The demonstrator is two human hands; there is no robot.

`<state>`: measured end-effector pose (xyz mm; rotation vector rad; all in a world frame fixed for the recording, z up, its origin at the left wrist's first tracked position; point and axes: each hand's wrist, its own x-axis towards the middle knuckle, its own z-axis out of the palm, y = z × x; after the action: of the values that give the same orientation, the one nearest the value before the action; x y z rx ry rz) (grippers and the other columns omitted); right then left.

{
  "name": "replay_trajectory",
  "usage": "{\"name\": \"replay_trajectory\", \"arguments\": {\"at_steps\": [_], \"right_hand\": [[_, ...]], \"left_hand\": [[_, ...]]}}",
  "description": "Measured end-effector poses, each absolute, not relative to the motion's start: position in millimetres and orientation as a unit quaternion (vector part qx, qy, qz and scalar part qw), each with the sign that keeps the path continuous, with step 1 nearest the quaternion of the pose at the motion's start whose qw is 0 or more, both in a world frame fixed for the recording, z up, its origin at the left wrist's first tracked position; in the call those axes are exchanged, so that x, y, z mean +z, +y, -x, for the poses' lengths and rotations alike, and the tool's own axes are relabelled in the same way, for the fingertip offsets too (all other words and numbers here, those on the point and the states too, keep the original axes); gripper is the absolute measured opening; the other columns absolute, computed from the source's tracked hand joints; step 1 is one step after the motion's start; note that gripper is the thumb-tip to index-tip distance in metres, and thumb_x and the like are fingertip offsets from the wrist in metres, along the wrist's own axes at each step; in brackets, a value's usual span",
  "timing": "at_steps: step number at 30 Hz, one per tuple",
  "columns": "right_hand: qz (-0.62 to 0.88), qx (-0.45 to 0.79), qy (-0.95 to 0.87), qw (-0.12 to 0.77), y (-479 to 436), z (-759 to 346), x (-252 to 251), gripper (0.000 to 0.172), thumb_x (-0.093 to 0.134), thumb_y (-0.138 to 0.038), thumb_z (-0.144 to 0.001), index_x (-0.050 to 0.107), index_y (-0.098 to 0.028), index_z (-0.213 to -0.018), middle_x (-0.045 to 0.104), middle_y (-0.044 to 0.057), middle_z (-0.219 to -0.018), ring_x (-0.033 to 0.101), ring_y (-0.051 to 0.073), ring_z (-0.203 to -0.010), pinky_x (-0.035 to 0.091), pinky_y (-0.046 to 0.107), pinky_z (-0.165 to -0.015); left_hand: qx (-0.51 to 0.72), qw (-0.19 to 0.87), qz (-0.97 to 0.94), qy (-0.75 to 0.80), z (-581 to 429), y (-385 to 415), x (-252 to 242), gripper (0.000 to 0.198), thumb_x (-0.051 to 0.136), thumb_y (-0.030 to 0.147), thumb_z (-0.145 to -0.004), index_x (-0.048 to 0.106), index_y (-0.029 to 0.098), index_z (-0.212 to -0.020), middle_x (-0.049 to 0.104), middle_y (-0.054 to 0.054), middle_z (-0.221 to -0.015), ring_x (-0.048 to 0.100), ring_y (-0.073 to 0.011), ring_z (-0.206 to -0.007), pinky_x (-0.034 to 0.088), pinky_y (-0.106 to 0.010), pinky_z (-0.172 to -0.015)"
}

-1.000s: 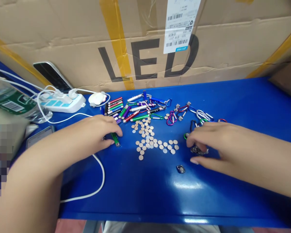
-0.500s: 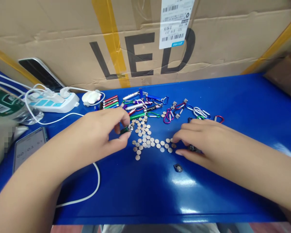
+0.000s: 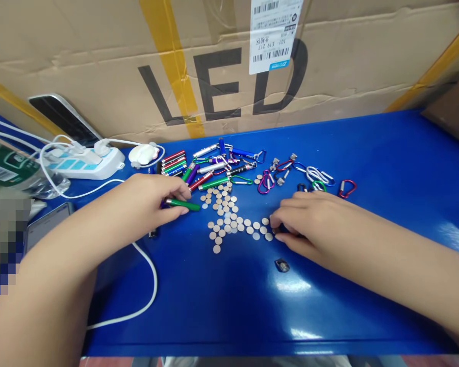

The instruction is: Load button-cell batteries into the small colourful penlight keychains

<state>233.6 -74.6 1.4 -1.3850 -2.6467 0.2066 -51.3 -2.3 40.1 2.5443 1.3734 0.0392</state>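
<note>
My left hand (image 3: 153, 201) is closed around a small green flashlight tube (image 3: 184, 205), holding it level just above the blue table (image 3: 386, 163). My right hand (image 3: 308, 221) lies low on the table with its fingertips pinched together at the right edge of a scatter of several button cells (image 3: 229, 216); what they pinch is hidden. A pile of coloured mini flashlights (image 3: 201, 168) lies beyond the cells, and several carabiner clips (image 3: 309, 176) lie past my right hand. A small dark metal part (image 3: 282, 265) sits alone near the front.
A big cardboard box marked LED (image 3: 222, 86) walls off the back. At the left are a white power strip (image 3: 86, 163), a white cable (image 3: 145, 285), a plastic bottle (image 3: 11, 168) and a phone (image 3: 46, 224). Another box corner (image 3: 455, 114) stands at far right.
My left hand lifted the green flashlight from the table, tilted it up, then turned it level. My right hand slid left from the clips to the button cells.
</note>
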Motion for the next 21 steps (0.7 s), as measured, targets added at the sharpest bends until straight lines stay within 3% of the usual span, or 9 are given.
{"name": "replay_trajectory", "arguments": {"at_steps": [5, 11, 21], "right_hand": [[0.436, 0.080, -0.884, 0.149, -72.1, -232.2, 7.7, 0.009, 0.058, -0.019, -0.084, 0.066, -0.020, -0.081, 0.064, 0.002, -0.074, 0.057, 0.016, -0.070, 0.040, 0.028, -0.067], [0.391, 0.058, -0.881, 0.259, -78.5, -223.1, 24.6, 0.014, 0.053, -0.025, -0.090, 0.067, -0.022, -0.089, 0.059, -0.001, -0.066, 0.056, 0.014, -0.067, 0.039, 0.027, -0.068], [0.372, 0.026, -0.890, 0.263, -86.3, -215.1, 26.6, 0.021, 0.049, -0.028, -0.095, 0.069, -0.023, -0.092, 0.058, -0.002, -0.064, 0.055, 0.013, -0.064, 0.036, 0.026, -0.066]], "left_hand": [[-0.012, 0.083, -0.908, 0.411, 48.8, -6.1, 37.5, 0.024, 0.054, 0.036, -0.084, 0.072, 0.024, -0.096, 0.072, -0.004, -0.096, 0.066, -0.0224, -0.087, 0.051, -0.036, -0.083], [0.118, 0.091, -0.924, 0.353, 19.7, -33.1, 44.8, 0.019, 0.056, 0.031, -0.087, 0.068, 0.023, -0.100, 0.073, 0.000, -0.091, 0.067, -0.0150, -0.079, 0.051, -0.025, -0.076], [0.184, 0.121, -0.938, 0.266, 1.0, -54.0, 36.0, 0.013, 0.056, 0.016, -0.088, 0.067, 0.023, -0.090, 0.073, 0.002, -0.091, 0.067, -0.0121, -0.080, 0.049, -0.022, -0.073]]}}
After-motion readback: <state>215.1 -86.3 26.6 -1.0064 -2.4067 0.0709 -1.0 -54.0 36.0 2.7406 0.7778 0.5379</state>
